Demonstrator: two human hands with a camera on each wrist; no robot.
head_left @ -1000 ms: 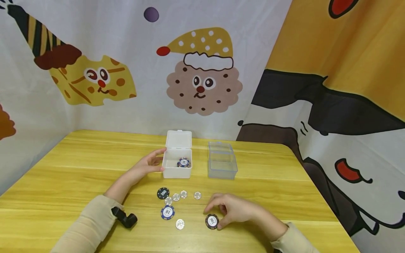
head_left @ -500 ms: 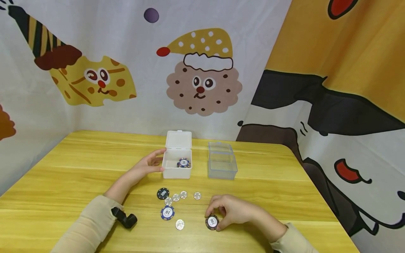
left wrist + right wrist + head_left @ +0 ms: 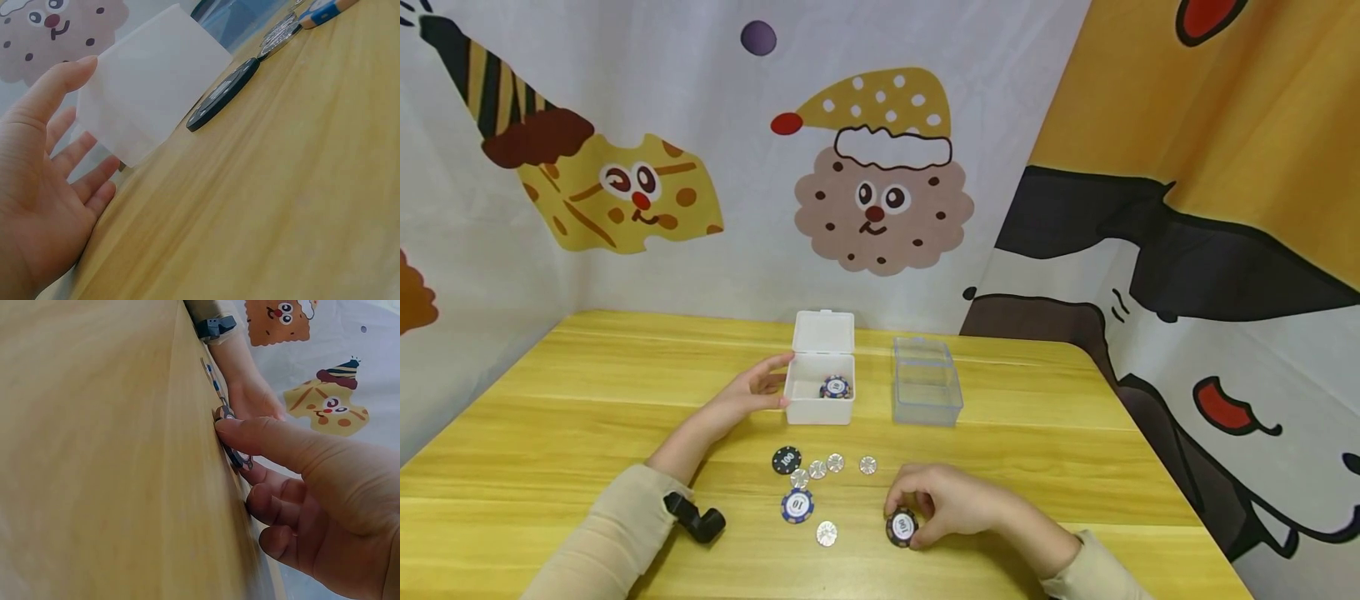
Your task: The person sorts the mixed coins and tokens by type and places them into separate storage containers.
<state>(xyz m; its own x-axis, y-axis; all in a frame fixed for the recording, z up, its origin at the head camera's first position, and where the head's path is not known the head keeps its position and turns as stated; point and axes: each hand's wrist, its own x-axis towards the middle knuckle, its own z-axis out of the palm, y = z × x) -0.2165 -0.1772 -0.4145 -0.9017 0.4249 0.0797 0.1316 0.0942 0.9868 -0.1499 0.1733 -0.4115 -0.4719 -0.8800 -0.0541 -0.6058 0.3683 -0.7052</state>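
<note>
My right hand (image 3: 955, 502) pinches a black poker chip (image 3: 902, 527) at its edge between thumb and forefinger, low at the tabletop. In the right wrist view the other fingers curl loosely below the chip (image 3: 237, 456). My left hand (image 3: 751, 390) rests against the left side of a white plastic box (image 3: 820, 409), its fingers fairly straight. The left wrist view has the thumb touching the box's (image 3: 150, 87) corner. The box's lid is up, and a blue-edged chip (image 3: 836, 387) lies inside, apparently on others.
A clear plastic box (image 3: 928, 404) stands right of the white one. In front lie a black 100 chip (image 3: 786, 460), a blue 10 chip (image 3: 797, 505), and several small silvery discs (image 3: 827, 533). A printed cloth (image 3: 715, 83) hangs behind the table (image 3: 625, 367).
My right forefinger has come down onto the far edge of the black poker chip, which it stood off from a second ago. My left hand and both boxes have stayed put.
</note>
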